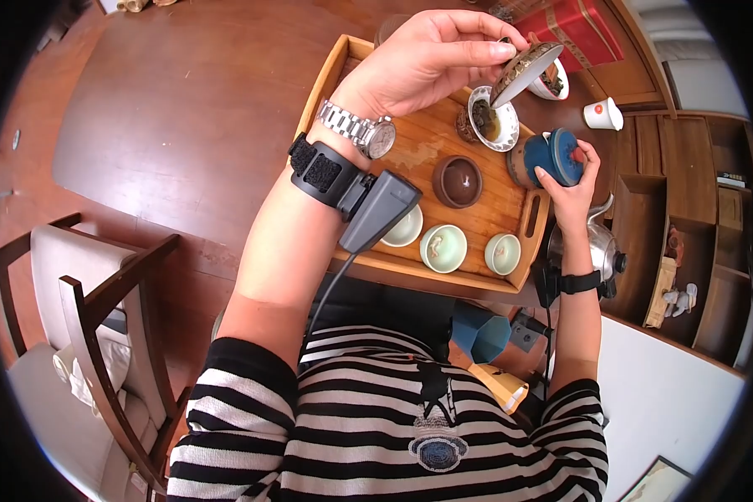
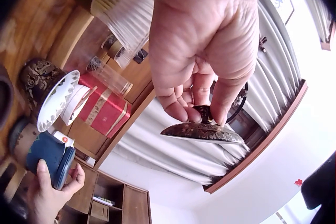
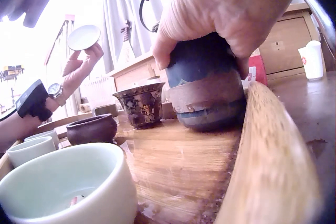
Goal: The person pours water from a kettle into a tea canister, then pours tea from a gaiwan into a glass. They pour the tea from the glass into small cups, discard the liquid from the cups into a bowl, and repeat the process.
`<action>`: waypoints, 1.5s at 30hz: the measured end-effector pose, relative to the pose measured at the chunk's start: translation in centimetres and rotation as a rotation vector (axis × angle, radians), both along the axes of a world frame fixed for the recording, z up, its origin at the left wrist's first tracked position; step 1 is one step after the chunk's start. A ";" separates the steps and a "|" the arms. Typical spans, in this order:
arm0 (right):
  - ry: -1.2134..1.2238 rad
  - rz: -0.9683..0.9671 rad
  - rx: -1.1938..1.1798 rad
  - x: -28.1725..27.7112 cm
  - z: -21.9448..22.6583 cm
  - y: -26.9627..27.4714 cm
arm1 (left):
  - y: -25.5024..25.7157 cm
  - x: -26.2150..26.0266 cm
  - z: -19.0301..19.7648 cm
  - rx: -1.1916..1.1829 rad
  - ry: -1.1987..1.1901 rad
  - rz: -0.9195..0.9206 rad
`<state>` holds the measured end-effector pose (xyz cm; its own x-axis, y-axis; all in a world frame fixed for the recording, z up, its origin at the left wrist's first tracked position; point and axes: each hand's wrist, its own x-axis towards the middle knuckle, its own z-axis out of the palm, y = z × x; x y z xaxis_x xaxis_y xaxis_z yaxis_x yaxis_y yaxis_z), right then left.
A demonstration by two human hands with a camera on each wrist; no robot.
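Note:
My left hand [image 1: 418,67] pinches the knob of a dark patterned gaiwan lid [image 2: 202,132], holding it tilted in the air with its white underside showing. Below the lid stands the gaiwan bowl [image 1: 503,139], white inside and dark patterned outside, with wet tea leaves and some liquid in it. My right hand [image 1: 574,197] grips a blue and brown lidded jar [image 3: 207,90] round its upper part, fingers and thumb on opposite sides. The jar stands upright at the right end of the wooden tray [image 1: 418,159], beside the gaiwan bowl.
A brown bowl [image 1: 458,181] and several pale green cups [image 1: 443,248] sit on the tray. Beyond it are a white dish of dry leaves [image 1: 558,82], a red box [image 1: 581,33] and a paper cup [image 1: 602,114]. A metal kettle [image 1: 590,243] stands by my right forearm.

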<state>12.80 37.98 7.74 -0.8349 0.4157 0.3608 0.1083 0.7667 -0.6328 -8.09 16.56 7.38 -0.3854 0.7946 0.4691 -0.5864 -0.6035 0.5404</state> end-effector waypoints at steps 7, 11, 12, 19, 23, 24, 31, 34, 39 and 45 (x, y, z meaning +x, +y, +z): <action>-0.137 0.009 -0.104 0.3 1.4 -1.0 | -0.7 0.9 1.1 -0.073 0.158 0.104; -0.069 0.007 -0.217 1.8 1.7 -0.8 | -0.7 1.3 1.4 -0.187 0.188 0.082; -0.055 0.000 -0.225 2.2 2.4 -1.4 | -0.6 1.1 1.5 -0.193 0.203 0.074; 0.151 -0.183 -0.236 7.5 1.8 -5.3 | 0.5 2.1 4.2 -0.584 0.536 0.352; 0.234 -0.253 -0.283 9.2 -1.3 -6.7 | 2.5 2.2 3.1 -0.826 1.063 0.635; 0.240 -0.250 -0.247 9.4 -2.1 -6.9 | 2.8 2.6 3.1 -0.829 1.082 0.630; 0.141 -0.296 0.056 9.9 -3.1 -8.0 | 3.8 4.1 2.8 -0.907 1.358 0.764; 0.140 -0.299 0.084 9.9 -2.9 -8.6 | 3.5 4.0 3.0 -0.912 1.390 0.768; 0.153 -0.303 0.075 10.1 -3.2 -8.7 | 3.9 4.2 2.4 -0.919 1.426 0.756; 0.160 -0.319 0.069 10.0 -3.2 -8.7 | 3.9 4.2 2.3 -0.885 1.440 0.762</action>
